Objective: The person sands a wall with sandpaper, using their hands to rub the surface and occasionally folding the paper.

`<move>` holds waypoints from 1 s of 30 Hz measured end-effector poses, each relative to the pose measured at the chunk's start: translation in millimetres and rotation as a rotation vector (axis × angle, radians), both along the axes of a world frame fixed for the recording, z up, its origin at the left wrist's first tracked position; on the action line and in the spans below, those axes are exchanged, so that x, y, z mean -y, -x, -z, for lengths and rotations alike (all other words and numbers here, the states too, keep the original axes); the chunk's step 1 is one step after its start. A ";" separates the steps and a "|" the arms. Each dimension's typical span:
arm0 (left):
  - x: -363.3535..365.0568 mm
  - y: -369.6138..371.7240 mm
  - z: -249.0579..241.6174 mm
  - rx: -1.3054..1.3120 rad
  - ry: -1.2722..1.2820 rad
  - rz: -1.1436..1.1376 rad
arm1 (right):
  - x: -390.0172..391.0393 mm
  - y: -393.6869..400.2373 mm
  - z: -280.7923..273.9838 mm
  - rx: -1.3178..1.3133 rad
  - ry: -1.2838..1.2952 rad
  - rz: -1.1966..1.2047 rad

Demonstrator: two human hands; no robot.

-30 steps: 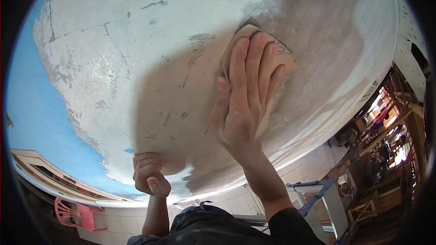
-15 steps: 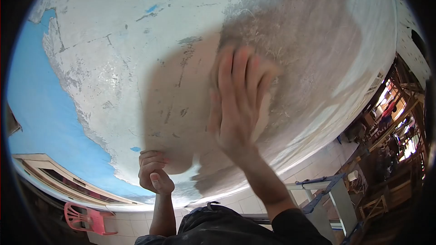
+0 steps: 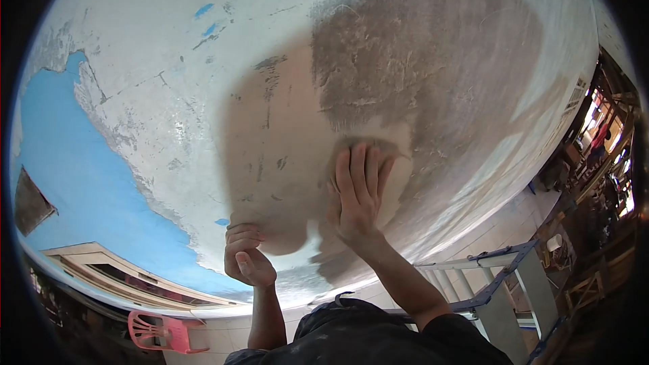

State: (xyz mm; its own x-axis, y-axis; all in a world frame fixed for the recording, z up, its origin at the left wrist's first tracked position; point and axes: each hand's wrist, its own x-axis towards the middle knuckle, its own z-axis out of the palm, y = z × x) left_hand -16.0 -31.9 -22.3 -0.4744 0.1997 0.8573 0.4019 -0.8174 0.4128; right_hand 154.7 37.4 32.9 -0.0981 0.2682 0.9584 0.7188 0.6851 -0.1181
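Observation:
In front of me a large wall [image 3: 270, 13] is part pale and worn, part grey-brown, with bare blue paint at the left. My right hand [image 3: 359, 192] lies against its darker area, fingers stretched out and nearly flat. Whether anything thin is under the palm is hidden. Lower and to the left, my left hand [image 3: 249, 255] rests against the pale surface with its fingers curled in and the thumb folded over. The inside of that hand cannot be seen.
A stepladder [image 3: 503, 297] stands at the lower right. At the lower left are a pink plastic chair [image 3: 172, 333] and a framed window [image 3: 122, 274]. Wooden beams [image 3: 602, 182] and clutter fill the far right. Light floor tiles [image 3: 230, 338] show below.
My right hand has slid down the wall, from the rough dark patch to below it. The left hand keeps its curled pose at the same spot on the wall. The view has shifted slightly.

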 end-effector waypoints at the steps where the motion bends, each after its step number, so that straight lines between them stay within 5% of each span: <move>1: 0.4 0.2 0.7 0.011 0.007 0.002 | -0.3 0.1 10.5 -0.013 0.011 0.016; 8: -1.4 -6.0 -6.7 0.037 -0.017 0.050 | -3.4 -1.5 -46.9 -0.017 -0.076 0.020; 15: 0.3 -4.3 -16.4 0.011 -0.003 0.001 | 7.3 4.7 20.5 -0.098 0.048 0.004; 23: -1.8 2.8 -1.8 0.027 -0.015 0.108 | -7.2 0.8 -51.7 -0.013 -0.102 0.014; 30: -6.1 -0.7 -4.8 -0.012 -0.037 0.041 | 8.1 13.1 28.4 -0.084 0.034 0.044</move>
